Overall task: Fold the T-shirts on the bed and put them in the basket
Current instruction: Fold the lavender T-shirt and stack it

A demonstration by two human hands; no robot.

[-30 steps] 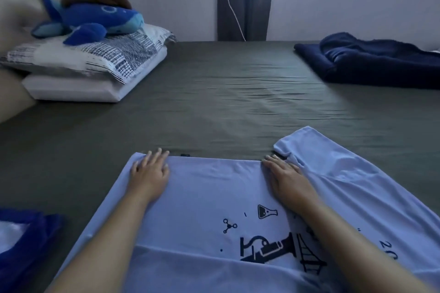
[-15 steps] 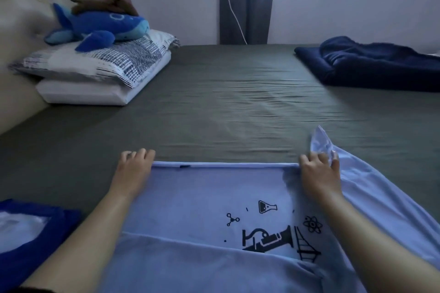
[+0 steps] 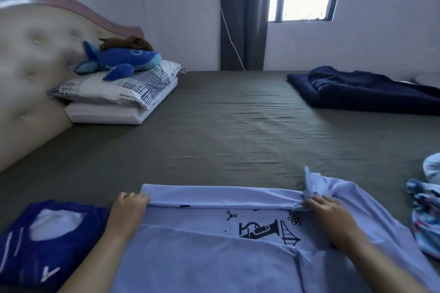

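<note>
A light blue T-shirt [image 3: 214, 252] with a black science print lies spread in front of me on the olive-green bed [image 3: 226, 131]. Its far edge is turned back toward me in a narrow band. My left hand [image 3: 128, 207] grips the left end of that band. At the right end my right hand [image 3: 328, 209] pinches bunched fabric, and a sleeve sticks up just behind it. A dark blue T-shirt [image 3: 42, 242] lies folded at my near left. No basket is in view.
Two stacked pillows [image 3: 119, 95] with a blue plush whale [image 3: 119, 59] sit at the far left by the padded headboard [image 3: 31, 74]. A navy blanket [image 3: 364, 90] lies at the far right. Patterned clothes [image 3: 426, 216] lie at the right edge.
Both hands moved from flat on the shirt to its far edge, took hold of it and drew it back toward me into a fold. The camera tilted up and right.
</note>
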